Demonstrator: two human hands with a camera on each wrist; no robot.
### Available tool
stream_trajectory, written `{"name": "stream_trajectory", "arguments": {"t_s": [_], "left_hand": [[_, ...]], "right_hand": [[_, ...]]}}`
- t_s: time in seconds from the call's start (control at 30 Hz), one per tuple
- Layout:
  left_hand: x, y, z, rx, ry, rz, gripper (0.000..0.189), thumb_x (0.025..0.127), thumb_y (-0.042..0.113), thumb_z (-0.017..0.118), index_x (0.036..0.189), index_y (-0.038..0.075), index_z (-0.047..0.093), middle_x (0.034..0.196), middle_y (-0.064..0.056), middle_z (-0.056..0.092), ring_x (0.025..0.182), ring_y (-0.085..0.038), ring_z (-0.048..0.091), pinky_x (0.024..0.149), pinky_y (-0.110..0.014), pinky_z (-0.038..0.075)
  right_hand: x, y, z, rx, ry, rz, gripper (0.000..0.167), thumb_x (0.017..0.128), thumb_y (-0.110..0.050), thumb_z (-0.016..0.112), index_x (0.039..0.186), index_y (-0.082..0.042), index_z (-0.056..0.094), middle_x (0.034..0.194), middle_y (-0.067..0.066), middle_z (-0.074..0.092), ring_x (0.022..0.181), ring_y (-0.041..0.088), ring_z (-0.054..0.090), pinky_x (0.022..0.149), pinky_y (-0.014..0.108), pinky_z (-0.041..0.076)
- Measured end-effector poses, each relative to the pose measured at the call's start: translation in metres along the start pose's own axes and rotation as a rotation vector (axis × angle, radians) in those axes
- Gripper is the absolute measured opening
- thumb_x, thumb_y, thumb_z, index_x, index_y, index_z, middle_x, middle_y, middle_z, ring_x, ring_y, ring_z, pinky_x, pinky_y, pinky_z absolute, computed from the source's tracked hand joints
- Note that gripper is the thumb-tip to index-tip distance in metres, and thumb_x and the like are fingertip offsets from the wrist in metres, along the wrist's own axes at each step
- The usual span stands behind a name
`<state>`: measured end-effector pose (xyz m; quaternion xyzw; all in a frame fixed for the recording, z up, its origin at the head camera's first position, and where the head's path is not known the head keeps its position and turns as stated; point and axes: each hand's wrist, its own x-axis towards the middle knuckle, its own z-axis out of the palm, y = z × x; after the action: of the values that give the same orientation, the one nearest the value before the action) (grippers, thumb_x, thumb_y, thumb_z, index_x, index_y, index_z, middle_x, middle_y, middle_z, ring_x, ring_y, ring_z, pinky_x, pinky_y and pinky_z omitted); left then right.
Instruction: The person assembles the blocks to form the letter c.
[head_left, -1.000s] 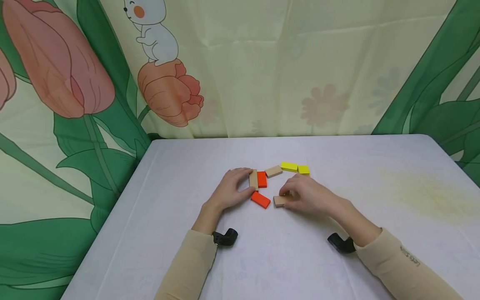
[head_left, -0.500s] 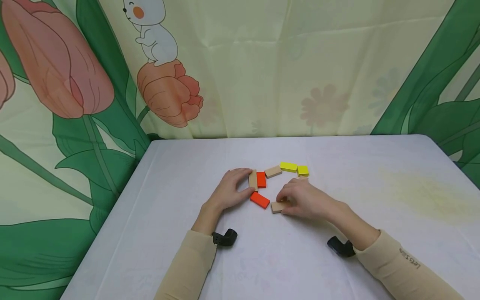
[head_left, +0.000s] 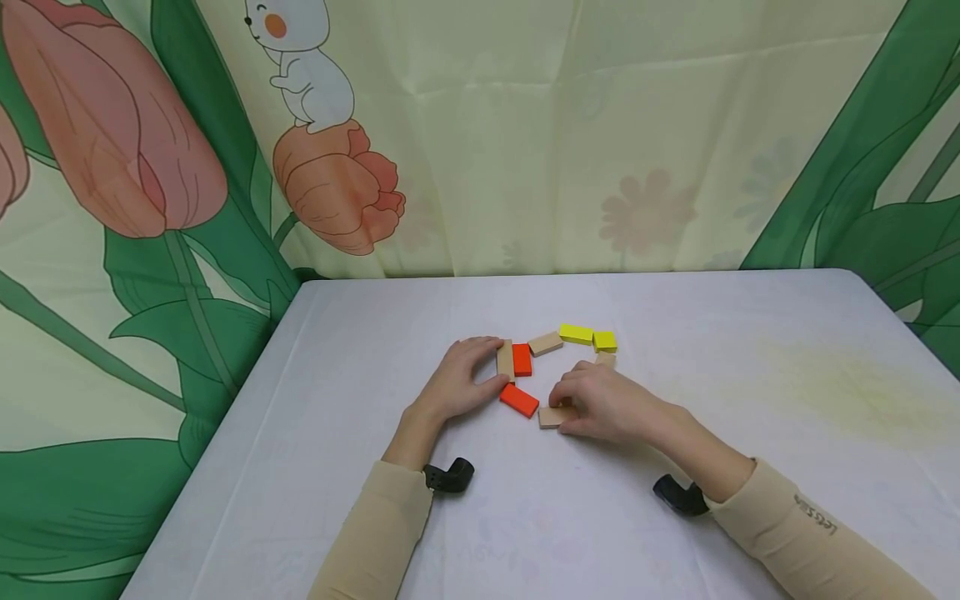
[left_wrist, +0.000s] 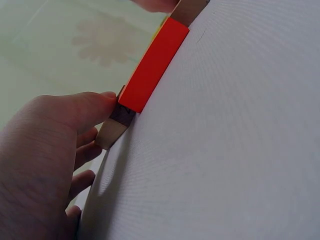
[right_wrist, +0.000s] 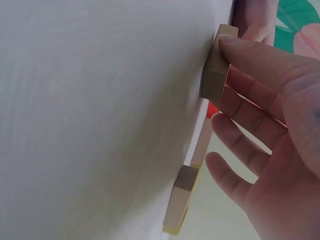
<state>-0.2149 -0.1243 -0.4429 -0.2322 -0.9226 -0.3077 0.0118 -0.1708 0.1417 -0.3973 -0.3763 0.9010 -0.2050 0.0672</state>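
Note:
My left hand (head_left: 459, 379) holds a plain wooden block (head_left: 506, 362) by its two ends, thumb at the near end and fingers at the far one. Against that block's right side lies a red block (head_left: 522, 360); a second red block (head_left: 519, 400) sits slantwise just in front, by my thumb. With thumb and fingers, my right hand (head_left: 611, 404) pinches another wooden block (head_left: 552, 417) at table level, to the right of the front red one. The right wrist view shows the thumb on this wooden block (right_wrist: 215, 67), the other fingers behind it.
Behind the hands, a wooden block (head_left: 546, 343), a yellow block (head_left: 576, 334) and a second yellow block (head_left: 604, 341) curve rightward. One more wooden block (head_left: 605, 359) shows partly behind my right hand. All lie on a white-covered table (head_left: 360, 350) before a printed curtain (head_left: 510, 167).
My right hand has drawn its wooden block nearer to me and slightly left. This uncovers the wooden block below the right yellow one. My left hand stays in place.

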Motion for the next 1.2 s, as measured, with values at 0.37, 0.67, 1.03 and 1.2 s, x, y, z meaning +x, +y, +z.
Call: {"name": "stream_trajectory", "arguments": {"t_s": [0.37,0.67,1.03,1.2], "left_hand": [[-0.0002,-0.0009,0.0002,0.001,-0.002,-0.01,0.058,0.093,0.036,0.067,0.145,0.014,0.056,0.146,-0.002,0.054,0.139,-0.02,0.042,0.121,-0.042,0.019],[0.0004,-0.0023,0.0,0.003,0.001,-0.001,0.059,0.093,0.036,0.067,0.145,0.013,0.055,0.146,-0.003,0.054,0.14,-0.021,0.041,0.121,-0.043,0.018],[-0.0002,-0.001,0.0,-0.007,-0.002,-0.007,0.058,0.093,0.035,0.067,0.145,0.013,0.055,0.146,-0.003,0.054,0.139,-0.021,0.041,0.121,-0.042,0.019],[-0.0004,-0.0008,0.0002,-0.008,-0.001,-0.012,0.058,0.093,0.036,0.067,0.145,0.014,0.055,0.146,-0.002,0.054,0.14,-0.021,0.041,0.121,-0.043,0.018]], "right_hand": [[0.001,-0.0023,-0.0009,-0.002,0.0,-0.008,0.021,0.083,-0.018,0.085,0.101,-0.016,0.075,0.095,-0.012,0.066,0.087,0.012,0.052,0.073,0.028,0.05],[0.0022,-0.0039,0.0012,-0.018,0.01,-0.014,0.022,0.082,-0.019,0.085,0.101,-0.015,0.075,0.094,-0.012,0.066,0.086,0.012,0.051,0.072,0.027,0.049],[0.0032,-0.0023,0.0017,-0.009,-0.004,-0.005,0.022,0.083,-0.02,0.085,0.101,-0.016,0.075,0.093,-0.012,0.066,0.087,0.013,0.052,0.071,0.027,0.049],[0.0027,-0.0039,0.002,-0.015,-0.004,0.006,0.023,0.082,-0.02,0.085,0.101,-0.015,0.075,0.093,-0.012,0.066,0.087,0.013,0.052,0.072,0.027,0.049]]}}
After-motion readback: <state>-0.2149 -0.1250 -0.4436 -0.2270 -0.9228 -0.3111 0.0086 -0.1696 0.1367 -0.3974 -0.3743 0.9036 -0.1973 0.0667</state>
